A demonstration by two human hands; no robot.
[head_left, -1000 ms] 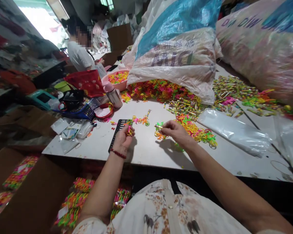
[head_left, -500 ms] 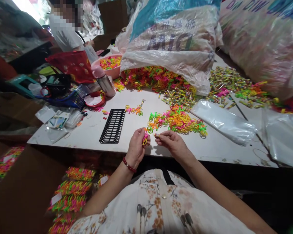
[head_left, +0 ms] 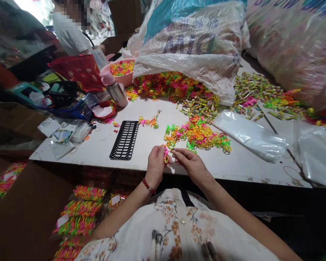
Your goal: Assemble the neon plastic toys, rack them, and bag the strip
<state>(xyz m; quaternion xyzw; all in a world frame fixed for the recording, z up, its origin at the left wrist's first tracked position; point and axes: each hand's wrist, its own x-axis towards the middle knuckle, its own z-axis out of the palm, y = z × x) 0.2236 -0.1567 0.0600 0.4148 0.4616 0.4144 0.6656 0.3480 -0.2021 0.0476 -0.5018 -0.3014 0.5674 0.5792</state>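
Note:
Between the fingers of my left hand [head_left: 156,161] is a small plastic toy [head_left: 166,155], pink and yellow with a wheel-like ring. My right hand [head_left: 191,162] pinches a tiny wrapped tube [head_left: 173,150] right against that toy, its far end partly covered by fingers. Just beyond both hands lies a loose pile of similar bright toys [head_left: 202,136]. A black slotted plastic rack [head_left: 124,140] rests flat on the table, left of my left hand. Behind it, a few assembled-looking toys [head_left: 149,121] lie in a row beside one small wrapped tube [head_left: 158,113].
A big woven sack [head_left: 190,43] spills toys across the white table [head_left: 95,152]; wrapped tubes [head_left: 256,87] are heaped to its right. Clear plastic bags [head_left: 250,136] lie at right. A steel bottle [head_left: 115,90] and red dish [head_left: 104,110] stand left. Another person [head_left: 70,34] works behind.
My two hands have come together: the left moved slightly right with the toy, and the tube in my right hand now meets it. The view has shifted slightly.

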